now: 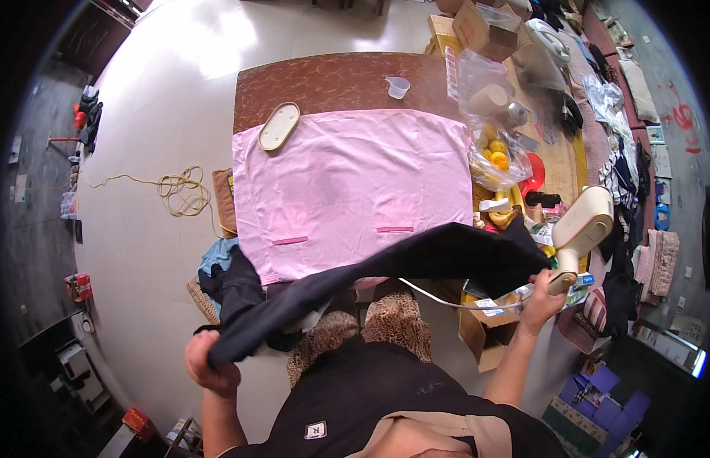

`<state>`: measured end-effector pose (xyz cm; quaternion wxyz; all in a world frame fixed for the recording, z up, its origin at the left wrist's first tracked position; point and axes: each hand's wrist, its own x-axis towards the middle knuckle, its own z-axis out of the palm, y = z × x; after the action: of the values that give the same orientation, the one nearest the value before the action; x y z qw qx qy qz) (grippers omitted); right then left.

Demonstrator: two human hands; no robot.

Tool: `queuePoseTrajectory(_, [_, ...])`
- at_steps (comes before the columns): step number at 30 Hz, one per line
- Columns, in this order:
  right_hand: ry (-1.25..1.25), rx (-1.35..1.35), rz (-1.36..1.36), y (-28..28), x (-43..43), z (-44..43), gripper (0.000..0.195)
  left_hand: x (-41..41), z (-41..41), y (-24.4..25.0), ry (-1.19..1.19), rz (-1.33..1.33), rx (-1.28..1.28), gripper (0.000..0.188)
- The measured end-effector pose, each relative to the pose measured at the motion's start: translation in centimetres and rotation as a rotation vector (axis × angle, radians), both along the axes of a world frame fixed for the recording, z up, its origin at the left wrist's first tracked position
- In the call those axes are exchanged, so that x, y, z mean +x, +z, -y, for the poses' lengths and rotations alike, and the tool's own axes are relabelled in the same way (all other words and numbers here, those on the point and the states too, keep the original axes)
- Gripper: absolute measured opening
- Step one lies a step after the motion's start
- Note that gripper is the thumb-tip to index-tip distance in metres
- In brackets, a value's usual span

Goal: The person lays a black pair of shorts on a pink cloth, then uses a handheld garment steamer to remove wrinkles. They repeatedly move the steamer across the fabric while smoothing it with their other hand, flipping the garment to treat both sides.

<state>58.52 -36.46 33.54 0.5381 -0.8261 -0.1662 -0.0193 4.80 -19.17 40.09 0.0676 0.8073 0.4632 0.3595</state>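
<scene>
A long black cloth garment (355,275) stretches between my two hands, above the near edge of the table. At its lower left end, my left hand (213,363) is closed around the fabric. My right hand (543,303) grips the handle of a cream handheld garment steamer (581,223) and also pinches the garment's other end. The white cord (441,300) runs from the steamer toward the table's near edge. A pink cloth (355,172) with two darker pink strips covers much of the table, slightly wrinkled. An oval cream stand (279,127) rests at its far left corner.
A clear measuring cup (398,87) stands on the brown marbled tabletop (332,80). Bagged oranges (496,151), bananas (506,209) and a red bowl (533,172) crowd the right side. An open cardboard box (486,338) sits below. Coiled yellow cord (183,192) lies on the floor.
</scene>
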Motion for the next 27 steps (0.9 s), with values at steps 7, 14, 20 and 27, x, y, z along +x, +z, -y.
queuePoseTrajectory(7, [-0.013, -0.082, 0.174, -1.4, 8.5, 0.1, 0.011, 7.3, -9.0, -3.5, -0.15, -0.064, -0.131, 0.017])
queuePoseTrajectory(14, [0.04, -0.174, 0.012, -11.0, 12.6, -8.5, 0.018, 14.0, -23.8, -19.0, -0.143, -0.307, -0.192, 0.02])
queuePoseTrajectory(20, [0.051, -0.527, 0.307, -19.3, 13.7, -16.3, 0.032, 20.3, -30.3, -30.6, -0.004, -0.388, -0.384, 0.069])
queuePoseTrajectory(27, [0.291, -0.424, 0.1, -18.0, 6.1, -18.0, 0.022, 10.5, -22.4, -41.8, 0.527, -0.241, -0.635, 0.062])
